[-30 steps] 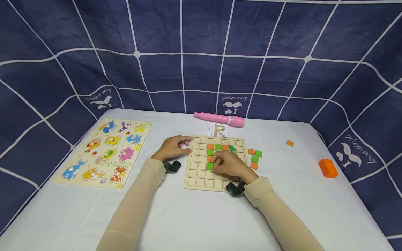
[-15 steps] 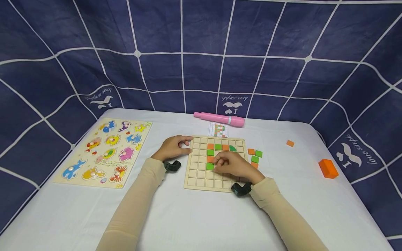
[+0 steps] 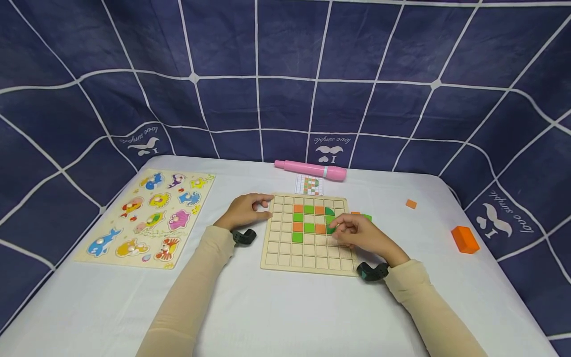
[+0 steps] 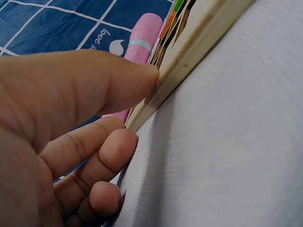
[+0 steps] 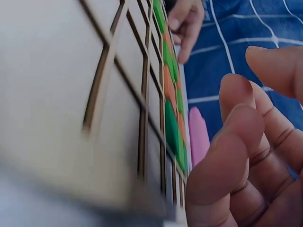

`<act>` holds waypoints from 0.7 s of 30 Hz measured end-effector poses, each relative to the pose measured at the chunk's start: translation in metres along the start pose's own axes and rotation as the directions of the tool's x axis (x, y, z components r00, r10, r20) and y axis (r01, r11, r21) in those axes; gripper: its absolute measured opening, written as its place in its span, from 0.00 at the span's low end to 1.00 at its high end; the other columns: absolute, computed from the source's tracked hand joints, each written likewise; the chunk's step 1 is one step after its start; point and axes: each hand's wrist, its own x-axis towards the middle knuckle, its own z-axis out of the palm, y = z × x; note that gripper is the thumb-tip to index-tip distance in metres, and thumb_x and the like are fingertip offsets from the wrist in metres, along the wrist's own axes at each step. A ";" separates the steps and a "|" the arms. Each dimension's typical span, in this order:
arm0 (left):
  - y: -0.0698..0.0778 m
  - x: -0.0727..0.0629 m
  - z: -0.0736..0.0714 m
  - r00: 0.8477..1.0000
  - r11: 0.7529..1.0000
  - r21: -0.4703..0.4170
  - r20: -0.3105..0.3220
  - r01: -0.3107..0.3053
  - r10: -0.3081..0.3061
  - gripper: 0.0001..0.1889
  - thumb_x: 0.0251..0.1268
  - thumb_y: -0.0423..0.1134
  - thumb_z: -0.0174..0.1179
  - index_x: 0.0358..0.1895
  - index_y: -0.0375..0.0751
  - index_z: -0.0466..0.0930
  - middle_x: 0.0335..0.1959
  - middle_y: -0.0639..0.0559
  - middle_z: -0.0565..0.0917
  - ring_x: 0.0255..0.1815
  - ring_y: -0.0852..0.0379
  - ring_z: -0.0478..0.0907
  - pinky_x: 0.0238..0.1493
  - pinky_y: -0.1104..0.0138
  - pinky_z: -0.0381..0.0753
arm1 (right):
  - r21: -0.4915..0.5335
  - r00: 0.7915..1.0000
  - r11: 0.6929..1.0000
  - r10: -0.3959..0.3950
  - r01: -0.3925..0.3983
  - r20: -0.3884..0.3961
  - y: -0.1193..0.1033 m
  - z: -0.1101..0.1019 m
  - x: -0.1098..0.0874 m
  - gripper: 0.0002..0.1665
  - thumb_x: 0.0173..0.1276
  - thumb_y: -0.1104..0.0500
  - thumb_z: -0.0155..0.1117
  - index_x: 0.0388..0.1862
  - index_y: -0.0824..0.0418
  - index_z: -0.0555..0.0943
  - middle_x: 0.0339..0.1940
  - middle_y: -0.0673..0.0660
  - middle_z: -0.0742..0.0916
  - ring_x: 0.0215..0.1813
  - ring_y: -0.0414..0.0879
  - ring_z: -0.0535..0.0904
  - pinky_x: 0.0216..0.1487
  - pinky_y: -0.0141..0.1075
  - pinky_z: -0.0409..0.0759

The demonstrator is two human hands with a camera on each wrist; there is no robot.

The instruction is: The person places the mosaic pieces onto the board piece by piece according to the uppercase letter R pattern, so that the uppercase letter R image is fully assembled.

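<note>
A wooden grid board (image 3: pixel 278 248) lies on the table with orange and green square tiles and rounded green tiles (image 3: pixel 329 211) in some cells. At its left edge rests my left hand (image 3: pixel 243 210); in the left wrist view its thumb (image 4: pixel 137 82) touches the board's side, the other fingers loosely bent. My right hand (image 3: pixel 363 233) hovers over the board's right edge, near the lower rounded green tile. In the right wrist view its loosely bent fingers (image 5: pixel 222 165) hold nothing. It partly hides loose tiles beside the board, among them a green one (image 3: pixel 367 217).
Behind the board lie a small pattern card (image 3: pixel 309 185) and a pink wand-shaped object (image 3: pixel 312 169). A sea-animal puzzle board (image 3: pixel 151 218) lies at left. On the right are an orange tile (image 3: pixel 411 204) and an orange block (image 3: pixel 465 240). Dark blue cloth (image 3: pixel 285 99) surrounds the table.
My right hand has moved right from the board's middle to its right edge, uncovering green and orange tiles and the right column's green tiles. My left hand stays where it was.
</note>
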 end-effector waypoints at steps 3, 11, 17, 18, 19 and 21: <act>0.000 0.000 0.000 1.000 1.000 -0.001 -0.001 0.000 0.000 0.32 0.64 0.47 0.74 0.73 0.45 0.83 0.43 0.57 0.82 0.38 0.56 0.70 0.44 0.62 0.67 | 0.029 1.000 1.000 0.013 -0.012 -0.024 0.005 -0.010 -0.009 0.17 0.75 0.68 0.68 0.57 0.77 0.80 0.36 0.58 0.84 0.28 0.41 0.76 0.30 0.32 0.77; -0.001 0.000 0.001 1.000 1.000 -0.007 -0.004 -0.002 0.002 0.32 0.64 0.46 0.74 0.72 0.45 0.83 0.43 0.57 0.83 0.38 0.57 0.70 0.45 0.62 0.67 | 0.012 0.993 0.997 0.081 -0.080 -0.090 0.017 -0.034 -0.033 0.20 0.76 0.65 0.69 0.59 0.77 0.80 0.38 0.58 0.87 0.31 0.41 0.77 0.32 0.33 0.79; 0.001 0.000 0.000 1.000 1.000 -0.012 -0.008 0.000 0.000 0.32 0.64 0.45 0.74 0.72 0.45 0.83 0.43 0.57 0.82 0.38 0.56 0.70 0.45 0.61 0.67 | -0.005 0.989 0.996 0.084 -0.085 -0.120 0.022 -0.046 -0.044 0.19 0.77 0.65 0.68 0.60 0.77 0.80 0.39 0.61 0.87 0.31 0.42 0.78 0.32 0.34 0.81; 0.001 0.000 0.000 1.000 1.000 -0.012 -0.008 0.000 0.000 0.32 0.64 0.45 0.74 0.72 0.45 0.83 0.43 0.57 0.82 0.38 0.56 0.70 0.45 0.61 0.67 | -0.003 0.989 0.996 0.084 -0.085 -0.123 0.023 -0.047 -0.045 0.19 0.77 0.65 0.68 0.60 0.77 0.80 0.40 0.61 0.87 0.31 0.42 0.77 0.32 0.34 0.81; 0.000 0.000 0.000 1.000 1.000 -0.012 -0.010 -0.002 0.002 0.32 0.64 0.46 0.74 0.72 0.45 0.83 0.43 0.57 0.82 0.38 0.56 0.70 0.44 0.61 0.67 | -0.004 0.989 0.996 0.085 -0.086 -0.124 0.023 -0.048 -0.046 0.19 0.77 0.65 0.68 0.60 0.76 0.80 0.40 0.61 0.87 0.31 0.42 0.77 0.32 0.34 0.81; 0.000 0.000 0.001 1.000 1.000 -0.010 -0.012 -0.002 0.002 0.32 0.64 0.46 0.74 0.72 0.45 0.83 0.43 0.57 0.83 0.38 0.56 0.70 0.44 0.61 0.67 | 0.001 0.989 0.996 0.086 -0.087 -0.124 0.022 -0.048 -0.048 0.20 0.78 0.65 0.68 0.62 0.77 0.80 0.40 0.61 0.87 0.31 0.42 0.77 0.32 0.34 0.81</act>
